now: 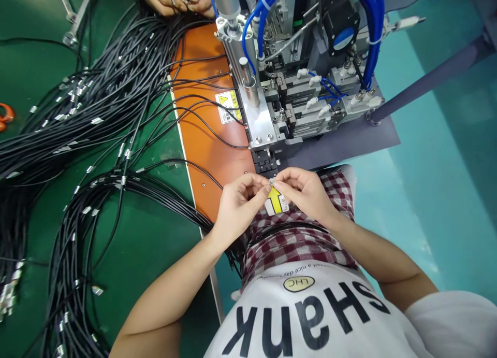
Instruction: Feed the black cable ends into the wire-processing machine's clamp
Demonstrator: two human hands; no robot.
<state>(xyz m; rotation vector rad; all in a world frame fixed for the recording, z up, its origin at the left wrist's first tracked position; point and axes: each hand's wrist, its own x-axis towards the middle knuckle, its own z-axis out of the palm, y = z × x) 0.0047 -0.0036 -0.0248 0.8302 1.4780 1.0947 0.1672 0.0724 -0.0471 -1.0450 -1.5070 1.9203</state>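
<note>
Green table (155,244) is carrying heaps of black cables (77,114); left hand (238,202) and right hand (305,192) are pinching one small silver cable connector (271,182) just before the machine's black slotted fixture (266,161), not yet inserted.

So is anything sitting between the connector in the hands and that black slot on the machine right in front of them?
Nothing visible. The left hand and right hand pinch the small metal connector between their fingertips, just short of the black slot block. Only a bare gap lies between. The black cables lie off to the left.
</note>
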